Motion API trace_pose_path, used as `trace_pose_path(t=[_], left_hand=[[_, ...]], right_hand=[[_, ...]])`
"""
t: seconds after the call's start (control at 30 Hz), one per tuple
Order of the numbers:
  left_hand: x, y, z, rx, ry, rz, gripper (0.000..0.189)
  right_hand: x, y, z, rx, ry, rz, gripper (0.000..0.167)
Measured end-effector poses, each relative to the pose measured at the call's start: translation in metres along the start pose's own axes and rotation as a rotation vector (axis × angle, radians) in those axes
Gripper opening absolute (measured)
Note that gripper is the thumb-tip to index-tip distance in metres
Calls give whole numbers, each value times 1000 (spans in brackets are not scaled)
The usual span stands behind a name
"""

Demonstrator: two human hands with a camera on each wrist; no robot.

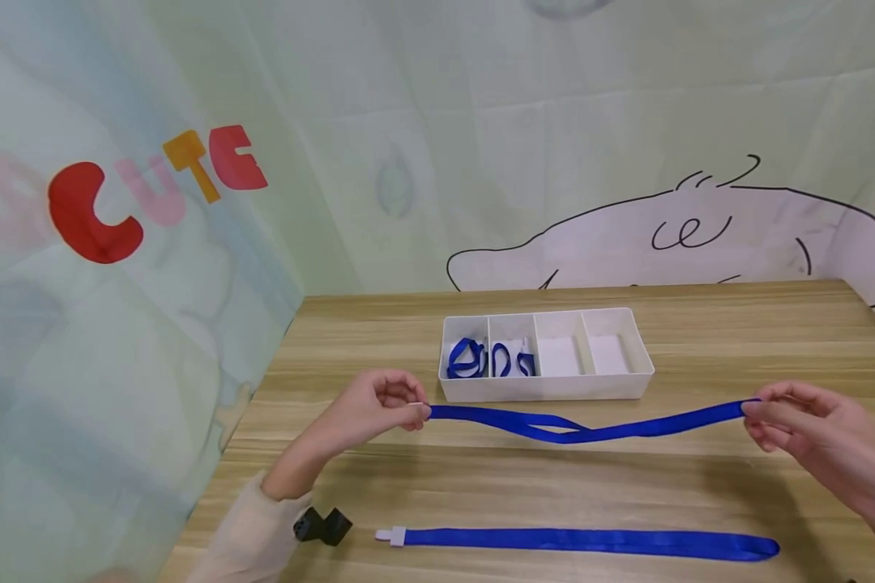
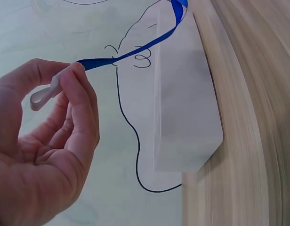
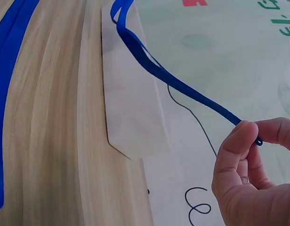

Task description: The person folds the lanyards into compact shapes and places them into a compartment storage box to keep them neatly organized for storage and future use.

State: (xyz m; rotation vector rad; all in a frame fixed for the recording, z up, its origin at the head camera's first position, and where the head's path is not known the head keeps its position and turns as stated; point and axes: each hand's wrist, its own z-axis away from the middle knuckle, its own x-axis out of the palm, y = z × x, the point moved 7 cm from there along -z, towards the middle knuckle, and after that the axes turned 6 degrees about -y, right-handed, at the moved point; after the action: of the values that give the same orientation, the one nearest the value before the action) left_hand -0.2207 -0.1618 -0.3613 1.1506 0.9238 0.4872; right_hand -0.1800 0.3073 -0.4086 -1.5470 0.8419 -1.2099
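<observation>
A blue lanyard (image 1: 561, 436) hangs stretched between my two hands, sagging a little in front of the white box. My left hand (image 1: 381, 407) pinches its end with the white plastic clip (image 2: 45, 94) between thumb and fingertips. At the other end, my right hand (image 1: 820, 421) pinches the folded loop of the strap, whose tip (image 3: 259, 142) pokes out past the thumb. A second blue lanyard (image 1: 583, 541) lies flat and straight on the table nearer to me, its white clip (image 1: 392, 536) pointing left.
Behind the held lanyard stands a white box (image 1: 547, 389) with several compartments. Coiled blue lanyards (image 1: 468, 359) lie in its left two compartments; the right two hold nothing visible. A black object (image 1: 324, 526) is at my left sleeve. Printed cloth (image 1: 379, 162) hangs behind the wooden table (image 1: 364, 324).
</observation>
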Motion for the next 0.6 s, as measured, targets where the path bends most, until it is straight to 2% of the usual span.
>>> trace_pose_path(t=[0.27, 0.5, 0.6], left_hand=[[7, 9, -7, 26, -8, 26, 13], [14, 23, -15, 53, -14, 37, 12], [18, 29, -19, 64, -20, 49, 12]], right_hand=[[14, -6, -5, -40, 14, 28, 18], [26, -14, -9, -3, 77, 162, 9], [36, -18, -13, 0, 67, 220, 5]])
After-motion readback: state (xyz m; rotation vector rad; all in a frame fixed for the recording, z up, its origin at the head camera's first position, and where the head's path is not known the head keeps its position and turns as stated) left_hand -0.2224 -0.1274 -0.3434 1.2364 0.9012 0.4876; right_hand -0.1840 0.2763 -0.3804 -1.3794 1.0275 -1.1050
